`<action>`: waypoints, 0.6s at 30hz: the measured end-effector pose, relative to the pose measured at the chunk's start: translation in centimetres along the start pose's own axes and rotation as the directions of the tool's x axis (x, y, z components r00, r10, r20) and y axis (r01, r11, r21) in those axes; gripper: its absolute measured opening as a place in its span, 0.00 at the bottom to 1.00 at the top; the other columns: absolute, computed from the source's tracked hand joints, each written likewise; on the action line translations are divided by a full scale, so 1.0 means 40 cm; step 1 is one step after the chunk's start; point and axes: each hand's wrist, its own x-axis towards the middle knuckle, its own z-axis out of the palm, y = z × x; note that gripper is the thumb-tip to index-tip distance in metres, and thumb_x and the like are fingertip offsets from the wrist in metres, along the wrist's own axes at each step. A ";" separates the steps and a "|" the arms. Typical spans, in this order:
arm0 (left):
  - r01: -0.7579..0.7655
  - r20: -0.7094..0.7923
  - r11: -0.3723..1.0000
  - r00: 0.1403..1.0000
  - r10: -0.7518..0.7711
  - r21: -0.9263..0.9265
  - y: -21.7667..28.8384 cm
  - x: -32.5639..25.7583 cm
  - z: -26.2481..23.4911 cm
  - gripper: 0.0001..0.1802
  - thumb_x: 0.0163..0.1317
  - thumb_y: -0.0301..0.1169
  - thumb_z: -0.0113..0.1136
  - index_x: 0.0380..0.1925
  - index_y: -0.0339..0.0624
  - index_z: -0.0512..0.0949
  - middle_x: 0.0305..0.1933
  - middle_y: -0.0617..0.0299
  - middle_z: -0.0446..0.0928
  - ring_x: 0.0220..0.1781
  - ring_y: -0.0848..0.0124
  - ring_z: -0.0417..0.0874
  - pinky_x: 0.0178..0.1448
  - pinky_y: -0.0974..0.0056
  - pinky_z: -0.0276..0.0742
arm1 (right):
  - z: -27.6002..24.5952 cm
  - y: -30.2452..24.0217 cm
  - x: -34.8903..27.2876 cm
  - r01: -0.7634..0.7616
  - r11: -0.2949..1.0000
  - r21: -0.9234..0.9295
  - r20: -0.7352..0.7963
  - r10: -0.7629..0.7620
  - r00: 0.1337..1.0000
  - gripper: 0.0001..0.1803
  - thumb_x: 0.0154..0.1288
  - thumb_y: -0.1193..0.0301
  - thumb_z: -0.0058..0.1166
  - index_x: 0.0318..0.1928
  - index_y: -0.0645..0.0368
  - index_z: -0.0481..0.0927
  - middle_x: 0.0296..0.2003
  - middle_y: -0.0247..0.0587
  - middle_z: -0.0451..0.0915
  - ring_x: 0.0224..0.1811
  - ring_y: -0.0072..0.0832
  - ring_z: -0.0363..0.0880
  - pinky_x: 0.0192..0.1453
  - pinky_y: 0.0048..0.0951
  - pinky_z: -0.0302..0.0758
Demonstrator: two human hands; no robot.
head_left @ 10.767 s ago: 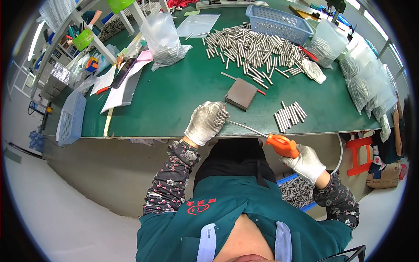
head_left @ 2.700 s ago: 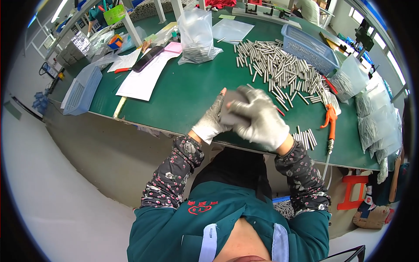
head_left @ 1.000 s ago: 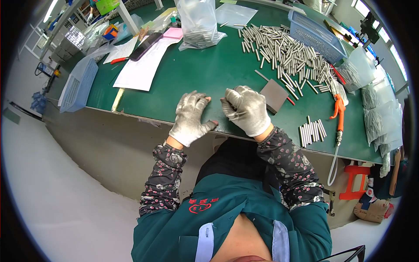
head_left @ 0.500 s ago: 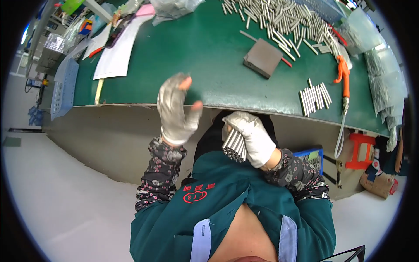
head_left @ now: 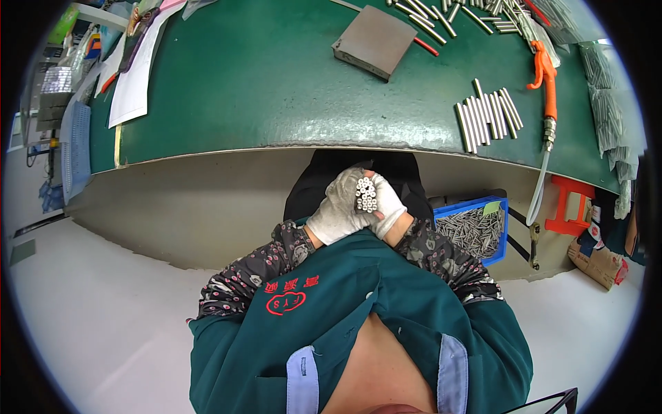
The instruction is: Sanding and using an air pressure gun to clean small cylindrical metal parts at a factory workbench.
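Note:
A bundle of thin metal tubes [head_left: 366, 195] is clasped between my two gloved hands, above my lap and just off the table's front edge. Their ends face up toward me, while most of their length is hidden by the gloves. My left hand [head_left: 338, 210], in a greyish glove with bare fingertips, wraps the bundle from the left. From the right, my right hand [head_left: 388, 205] in a white glove closes round it. A short row of similar metal tubes [head_left: 488, 116] lies on the green table [head_left: 262, 103] near its edge.
A dark square block [head_left: 376, 41] sits mid-table beside a red-tipped rod. More tubes lie scattered behind it. An orange air gun [head_left: 544, 79] with a hose rests at the right. A blue bin [head_left: 505, 234] full of small metal parts stands below the table. White paper [head_left: 134, 90] lies at left.
My left hand, open and apart before, has come in and closed on the tube bundle with my right. The bundle has turned ends-up. The view has shifted, and the blue bin shows more.

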 end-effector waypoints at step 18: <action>0.160 0.054 0.954 0.982 -0.180 0.254 -0.015 0.034 0.034 0.34 0.45 0.50 0.62 0.44 0.35 0.66 0.44 0.45 0.69 0.48 0.49 0.69 0.53 0.53 0.63 | -0.007 -0.041 0.021 -0.300 0.916 0.266 0.388 0.184 0.903 0.16 0.66 0.63 0.33 0.36 0.60 0.73 0.32 0.43 0.78 0.36 0.37 0.78 0.46 0.38 0.76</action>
